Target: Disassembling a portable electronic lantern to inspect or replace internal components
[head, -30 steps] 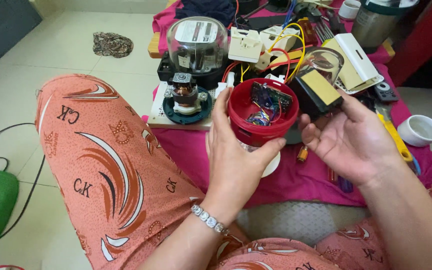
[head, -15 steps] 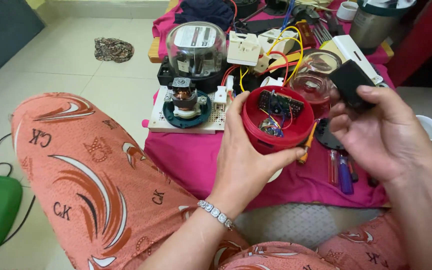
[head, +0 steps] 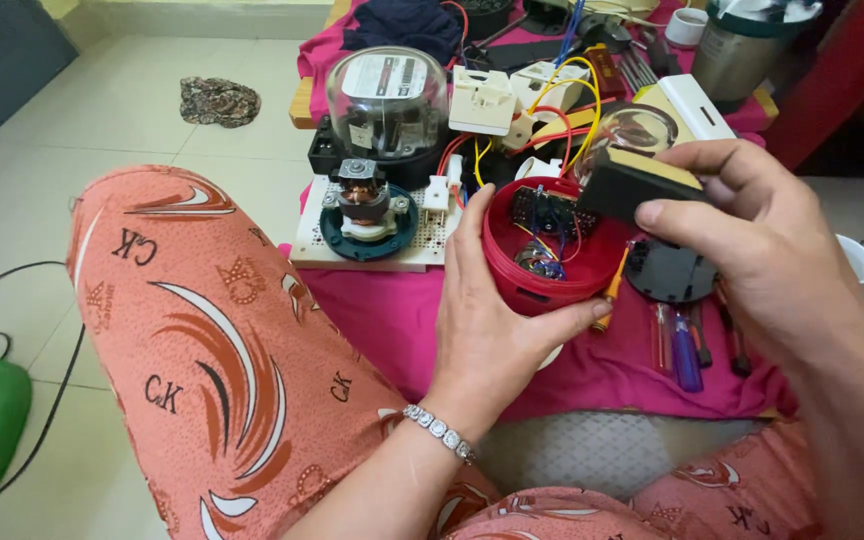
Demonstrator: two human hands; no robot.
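Fingers of my left hand (head: 492, 330) wrap the red round housing (head: 552, 250), circuit board showing inside; my right hand (head: 762, 260) pinches a black-and-yellow block (head: 637, 183) just above its rim. Screwdrivers (head: 682, 340) lie beside it on the pink-clothed desk (head: 392, 330).

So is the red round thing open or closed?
Open. The red round housing, held by the left hand, has no lid, and the circuit board and wires inside show.
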